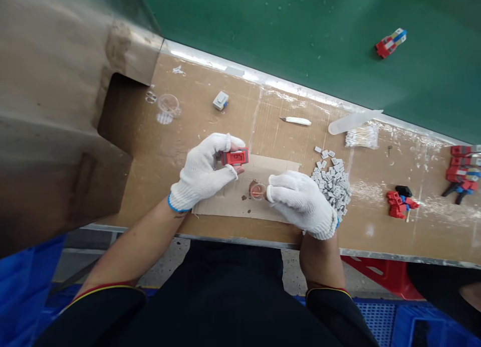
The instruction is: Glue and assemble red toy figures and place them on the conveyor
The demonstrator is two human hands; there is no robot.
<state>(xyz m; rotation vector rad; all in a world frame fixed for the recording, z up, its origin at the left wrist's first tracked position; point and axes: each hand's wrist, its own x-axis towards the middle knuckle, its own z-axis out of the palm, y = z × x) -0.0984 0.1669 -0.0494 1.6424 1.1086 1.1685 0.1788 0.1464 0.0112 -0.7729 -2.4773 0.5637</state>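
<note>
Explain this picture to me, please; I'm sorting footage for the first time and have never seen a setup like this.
There is no machine arm here: a camera worn on a person's head looks forward and down at two white-gloved hands. The left hand holds a red part with grey edges. The right hand is curled beside a small clear cup, seemingly pinching a thin stick, though the glove hides the grip. The cup stands on a cardboard sheet on a brown bench. Nearby are loose grey pieces, packed cotton swabs and a pointed tool.
</note>
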